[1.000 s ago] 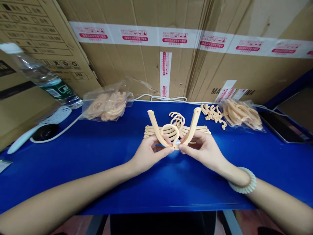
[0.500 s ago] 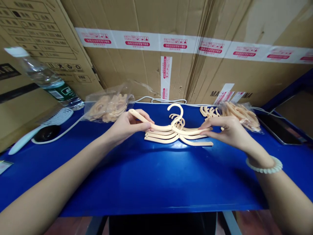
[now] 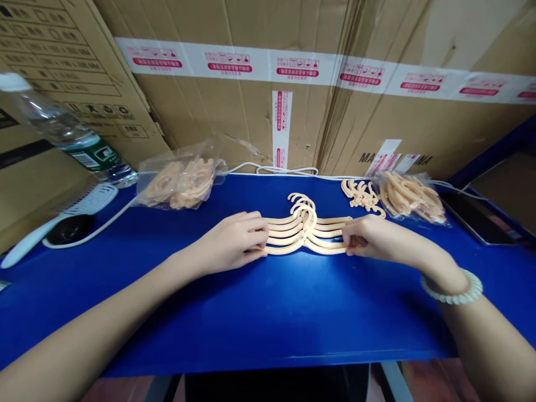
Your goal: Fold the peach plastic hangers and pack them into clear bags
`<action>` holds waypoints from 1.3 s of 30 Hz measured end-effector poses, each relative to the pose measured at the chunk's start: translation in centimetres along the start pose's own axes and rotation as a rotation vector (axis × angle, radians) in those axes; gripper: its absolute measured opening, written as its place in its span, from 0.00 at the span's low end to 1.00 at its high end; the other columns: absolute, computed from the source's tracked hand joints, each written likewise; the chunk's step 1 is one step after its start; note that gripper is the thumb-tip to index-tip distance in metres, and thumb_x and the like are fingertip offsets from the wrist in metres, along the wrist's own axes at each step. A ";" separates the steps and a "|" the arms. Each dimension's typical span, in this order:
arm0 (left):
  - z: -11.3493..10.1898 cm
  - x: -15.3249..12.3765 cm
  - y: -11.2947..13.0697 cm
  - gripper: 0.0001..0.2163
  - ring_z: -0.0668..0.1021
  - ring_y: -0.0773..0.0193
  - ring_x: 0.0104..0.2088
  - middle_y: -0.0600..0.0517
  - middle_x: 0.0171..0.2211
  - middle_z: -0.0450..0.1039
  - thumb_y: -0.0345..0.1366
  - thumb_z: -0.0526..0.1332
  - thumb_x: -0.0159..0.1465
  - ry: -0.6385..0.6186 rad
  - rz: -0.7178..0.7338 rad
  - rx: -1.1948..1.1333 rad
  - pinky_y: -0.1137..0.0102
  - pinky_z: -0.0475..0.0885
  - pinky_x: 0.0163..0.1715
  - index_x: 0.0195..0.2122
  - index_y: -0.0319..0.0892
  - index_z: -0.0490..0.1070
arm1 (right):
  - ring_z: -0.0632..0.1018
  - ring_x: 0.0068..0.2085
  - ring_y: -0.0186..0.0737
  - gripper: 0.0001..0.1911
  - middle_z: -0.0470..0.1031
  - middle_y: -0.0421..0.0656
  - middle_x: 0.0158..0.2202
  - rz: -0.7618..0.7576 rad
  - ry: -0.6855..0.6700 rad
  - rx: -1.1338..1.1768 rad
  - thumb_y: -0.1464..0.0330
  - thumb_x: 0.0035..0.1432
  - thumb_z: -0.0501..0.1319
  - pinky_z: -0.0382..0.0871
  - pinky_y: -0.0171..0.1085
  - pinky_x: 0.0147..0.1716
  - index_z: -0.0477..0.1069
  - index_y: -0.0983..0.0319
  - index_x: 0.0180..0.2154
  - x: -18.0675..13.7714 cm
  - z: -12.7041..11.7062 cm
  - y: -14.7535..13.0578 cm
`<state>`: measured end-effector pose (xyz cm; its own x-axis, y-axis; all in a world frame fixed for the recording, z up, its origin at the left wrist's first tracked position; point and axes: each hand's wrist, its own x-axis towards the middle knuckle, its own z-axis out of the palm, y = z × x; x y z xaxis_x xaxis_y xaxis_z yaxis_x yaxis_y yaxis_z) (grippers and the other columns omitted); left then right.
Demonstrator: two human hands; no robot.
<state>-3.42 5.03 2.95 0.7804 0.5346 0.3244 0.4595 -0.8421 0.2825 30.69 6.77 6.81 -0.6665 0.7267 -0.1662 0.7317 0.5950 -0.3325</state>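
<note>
A stack of several peach plastic hangers (image 3: pixel 305 230) lies flat on the blue table (image 3: pixel 268 312), hooks pointing away from me. My left hand (image 3: pixel 234 241) is curled over the left ends of the hangers and grips them. My right hand (image 3: pixel 371 237) is closed on the right ends, thumb under, fingers on top. A white bead bracelet (image 3: pixel 454 290) sits on my right wrist.
A clear bag of peach rings (image 3: pixel 180 178) lies at the back left, another bag of peach parts (image 3: pixel 412 195) and loose hooks (image 3: pixel 362 192) at the back right. A water bottle (image 3: pixel 62 131), a white brush (image 3: pixel 54 220) and a cable lie at left. Cardboard boxes (image 3: pixel 293 84) wall the back.
The hanger I held folded in a V was spread flat, laid on the stack, and both hands slid down to squeeze the stack's ends on the table.
</note>
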 end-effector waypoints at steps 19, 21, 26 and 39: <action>3.3 -0.7 -1.8 0.08 0.80 0.51 0.41 0.42 0.41 0.80 0.32 0.58 0.68 0.224 -0.222 0.492 0.60 0.74 0.39 0.39 0.39 0.78 | 0.80 0.38 0.47 0.07 0.80 0.50 0.36 0.053 0.401 -0.372 0.72 0.65 0.60 0.68 0.38 0.36 0.76 0.63 0.33 2.6 2.7 2.1; 3.9 -0.7 -1.9 0.11 0.80 0.48 0.45 0.40 0.46 0.80 0.35 0.57 0.69 0.237 -0.261 0.471 0.57 0.77 0.43 0.45 0.38 0.78 | 0.81 0.39 0.47 0.09 0.81 0.49 0.37 0.065 0.466 -0.387 0.71 0.65 0.60 0.69 0.38 0.37 0.77 0.63 0.33 2.9 3.3 2.6; 4.8 -0.6 -2.1 0.19 0.77 0.44 0.53 0.36 0.52 0.75 0.41 0.57 0.71 0.251 -0.316 0.429 0.53 0.77 0.52 0.53 0.31 0.74 | 0.81 0.41 0.47 0.10 0.82 0.49 0.41 0.068 0.576 -0.440 0.72 0.65 0.59 0.73 0.39 0.39 0.80 0.63 0.36 3.4 4.1 3.5; 5.2 -0.3 -2.3 0.23 0.69 0.40 0.64 0.33 0.63 0.65 0.45 0.54 0.72 0.178 -0.380 0.324 0.48 0.67 0.63 0.59 0.30 0.70 | 0.79 0.49 0.55 0.12 0.77 0.56 0.48 0.136 0.544 -0.436 0.70 0.63 0.60 0.75 0.49 0.51 0.78 0.67 0.46 3.1 4.2 3.0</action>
<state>-2.52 6.39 -2.45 0.4619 0.7868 0.4093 0.8257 -0.5500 0.1255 30.20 9.35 1.39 -0.4825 0.8052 0.3447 0.8696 0.4874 0.0789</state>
